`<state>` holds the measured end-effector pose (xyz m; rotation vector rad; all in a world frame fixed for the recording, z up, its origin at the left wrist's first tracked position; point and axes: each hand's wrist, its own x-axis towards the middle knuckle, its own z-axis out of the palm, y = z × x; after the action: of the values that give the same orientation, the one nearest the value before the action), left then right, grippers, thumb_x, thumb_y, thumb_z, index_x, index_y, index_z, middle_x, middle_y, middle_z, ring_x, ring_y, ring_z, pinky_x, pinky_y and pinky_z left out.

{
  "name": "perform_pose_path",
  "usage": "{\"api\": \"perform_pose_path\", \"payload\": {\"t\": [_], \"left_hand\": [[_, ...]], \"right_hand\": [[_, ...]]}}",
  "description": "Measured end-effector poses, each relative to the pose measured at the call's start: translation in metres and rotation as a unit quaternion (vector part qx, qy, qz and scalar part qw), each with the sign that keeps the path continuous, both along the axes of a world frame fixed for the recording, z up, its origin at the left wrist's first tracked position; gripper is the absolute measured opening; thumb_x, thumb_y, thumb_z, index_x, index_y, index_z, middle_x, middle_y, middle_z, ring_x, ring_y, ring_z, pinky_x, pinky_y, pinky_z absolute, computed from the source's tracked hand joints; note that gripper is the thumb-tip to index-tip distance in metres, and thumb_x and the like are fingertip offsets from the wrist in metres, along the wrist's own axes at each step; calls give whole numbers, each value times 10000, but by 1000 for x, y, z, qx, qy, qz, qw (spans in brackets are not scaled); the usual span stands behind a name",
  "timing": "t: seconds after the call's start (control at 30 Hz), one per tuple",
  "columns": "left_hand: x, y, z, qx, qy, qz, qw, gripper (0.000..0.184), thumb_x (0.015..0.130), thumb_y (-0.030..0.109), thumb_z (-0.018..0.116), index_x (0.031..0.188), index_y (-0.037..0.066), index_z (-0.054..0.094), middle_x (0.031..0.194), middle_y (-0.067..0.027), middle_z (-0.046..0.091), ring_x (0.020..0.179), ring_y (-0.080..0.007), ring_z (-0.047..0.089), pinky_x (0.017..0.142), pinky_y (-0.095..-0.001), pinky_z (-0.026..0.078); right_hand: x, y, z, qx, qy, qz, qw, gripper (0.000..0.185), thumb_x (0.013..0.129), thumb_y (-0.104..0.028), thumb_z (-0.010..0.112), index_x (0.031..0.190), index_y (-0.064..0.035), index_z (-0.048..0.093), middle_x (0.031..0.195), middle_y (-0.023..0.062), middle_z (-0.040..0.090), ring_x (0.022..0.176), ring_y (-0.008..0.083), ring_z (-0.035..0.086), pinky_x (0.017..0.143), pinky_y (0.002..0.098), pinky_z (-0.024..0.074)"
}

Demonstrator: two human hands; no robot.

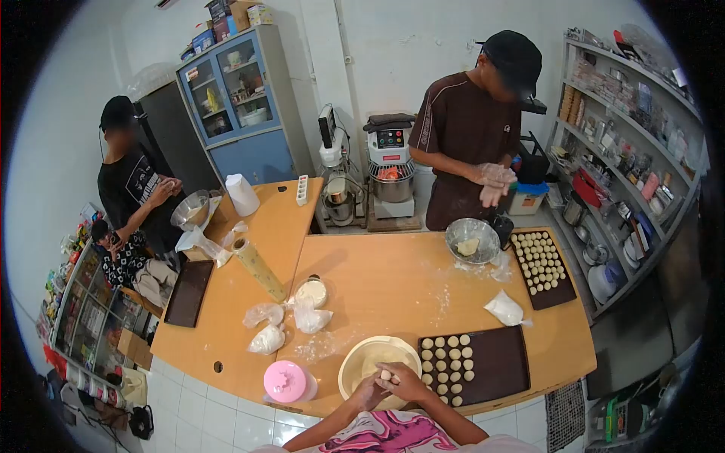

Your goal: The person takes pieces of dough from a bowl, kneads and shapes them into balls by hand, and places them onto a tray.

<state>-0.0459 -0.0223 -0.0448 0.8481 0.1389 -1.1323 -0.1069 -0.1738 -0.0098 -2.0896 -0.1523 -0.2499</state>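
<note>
My left hand (368, 393) and my right hand (405, 383) meet above the near rim of a cream-coloured bowl (349, 361). Between their curled fingers shows a small pale dough ball (386, 375), with what looks like a second bit of dough beside it. Pale dough lies inside the bowl, partly hidden by my hands. Just right of the bowl, a dark baking tray (495, 362) carries rows of dough balls (446, 365) on its left part; its right part is bare.
A pink-lidded container (287, 382) stands left of the bowl. Flour bags (268, 339) and a wrap roll (259, 269) lie beyond. Across the table, a co-worker (472, 143) rubs floury hands over a metal bowl (473, 240), near a full tray (541, 266). Another person (134, 181) stands left.
</note>
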Motion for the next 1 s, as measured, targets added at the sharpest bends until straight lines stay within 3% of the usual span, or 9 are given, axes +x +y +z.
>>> {"api": "perform_pose_path", "payload": {"t": [0.13, 0.2, 0.3, 0.37, 0.53, 0.63, 0.73, 0.83, 1.0], "left_hand": [[-6, -9, 33, 55, 32, -9, 998, 390, 964, 426, 489, 1084, 68, 589, 993, -82, 639, 872, -179, 610, 784, -290, 487], [-4, -7, 16, 126, -114, -61, 984, 407, 968, 455, 464, 1046, 75, 585, 938, -85, 638, 836, -179, 607, 749, -287, 484], [-8, -7, 12, 154, -162, -18, 975, 444, 970, 491, 436, 999, 70, 575, 842, -75, 611, 788, -174, 596, 695, -280, 472], [-7, -6, 16, 147, -173, 10, 974, 471, 970, 512, 418, 976, 66, 567, 791, -66, 580, 775, -177, 591, 685, -288, 471], [-4, -1, -10, 43, -194, -14, 980, 541, 965, 575, 344, 986, 76, 551, 762, -53, 500, 852, -206, 586, 789, -341, 491], [-16, -13, 8, 27, -37, 65, 997, 585, 958, 602, 304, 1058, 75, 539, 936, -91, 563, 964, -230, 572, 890, -382, 473], [-6, -13, 19, 42, 34, 19, 998, 622, 953, 614, 282, 1171, 73, 496, 1162, -118, 559, 1079, -251, 546, 960, -403, 446], [-3, -16, 10, 17, 12, 81, 996, 628, 961, 602, 260, 1252, 78, 447, 1292, -136, 514, 1149, -274, 526, 1007, -417, 419], [-4, -16, -4, -4, -61, 93, 994, 560, 982, 552, 258, 1321, 129, 398, 1332, -100, 480, 1204, -240, 484, 1041, -374, 397]], "right_hand": [[1, -4, -7, -107, -51, -3, 993, 589, 835, -276, 676, 1335, -43, 471, 1195, 199, 577, 1101, 337, 553, 945, 400, 425], [-1, -8, 0, -148, -35, 23, 988, 590, 841, -244, 662, 1351, -37, 448, 1199, 207, 570, 1126, 341, 542, 957, 381, 414], [-7, -2, 19, 46, 83, 82, 992, 636, 854, -212, 646, 1405, -36, 381, 1233, 190, 561, 1130, 285, 544, 951, 358, 413], [-6, -1, 0, 116, 23, 74, 990, 647, 861, -216, 652, 1415, -31, 373, 1235, 171, 570, 1075, 236, 564, 924, 345, 430], [-6, -5, 1, 223, 154, 35, 962, 539, 870, -257, 677, 1320, -12, 509, 1124, 140, 659, 988, 163, 615, 860, 326, 477], [-7, -3, -1, 156, 59, -9, 986, 513, 843, -245, 693, 1295, -51, 551, 1056, 136, 683, 1000, 202, 631, 861, 337, 485], [-7, -12, 1, 37, 39, -6, 999, 523, 797, -249, 715, 1281, -108, 578, 1120, 135, 653, 1075, 252, 598, 938, 366, 449], [-10, -8, 3, -103, -35, 33, 994, 562, 757, -305, 729, 1275, -141, 584, 1240, 137, 586, 1206, 292, 498, 1031, 409, 365], [-5, 2, 43, -95, -2, 18, 995, 540, 811, -383, 653, 1295, -167, 550, 1341, 118, 509, 1308, 331, 377, 1087, 541, 197]]}}
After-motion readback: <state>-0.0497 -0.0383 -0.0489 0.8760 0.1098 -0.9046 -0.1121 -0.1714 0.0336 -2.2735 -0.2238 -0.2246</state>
